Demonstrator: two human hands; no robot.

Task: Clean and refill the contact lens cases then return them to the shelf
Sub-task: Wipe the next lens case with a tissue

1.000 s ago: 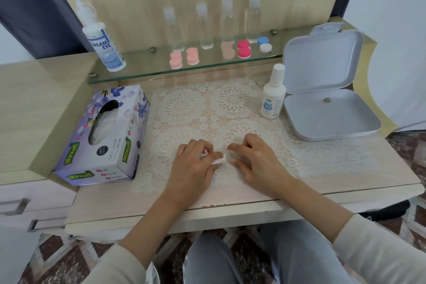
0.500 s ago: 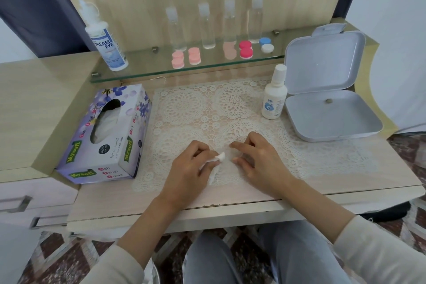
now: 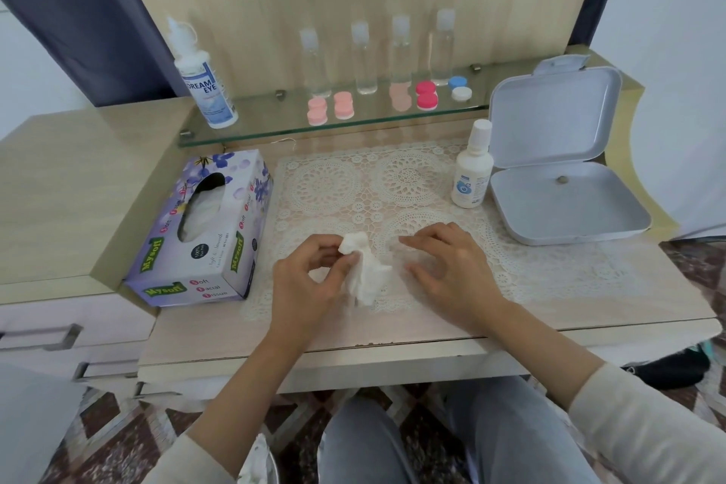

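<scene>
My left hand (image 3: pixel 310 279) pinches a crumpled white tissue (image 3: pixel 363 271) just above the lace mat (image 3: pixel 393 185). A hand's width to the right, my right hand (image 3: pixel 444 267) hovers with fingers loosely spread and holds nothing. Several contact lens cases sit on the glass shelf (image 3: pixel 275 130): two pale pink ones (image 3: pixel 317 111) (image 3: pixel 343 104), a translucent pink one (image 3: pixel 400 96), a red one (image 3: pixel 427 95) and a blue-and-white one (image 3: pixel 459 88). A small white solution bottle (image 3: pixel 471 169) stands on the mat at the right.
A purple tissue box (image 3: pixel 204 232) lies left of the mat. An open grey lidded box (image 3: pixel 561 185) sits at the right. A large Dream Eye bottle (image 3: pixel 202 79) and several clear small bottles (image 3: pixel 363 59) stand on the shelf.
My hands have parted. The left hand has lifted the tissue off the mat and bunched it; the right hand has let go and drawn right.
</scene>
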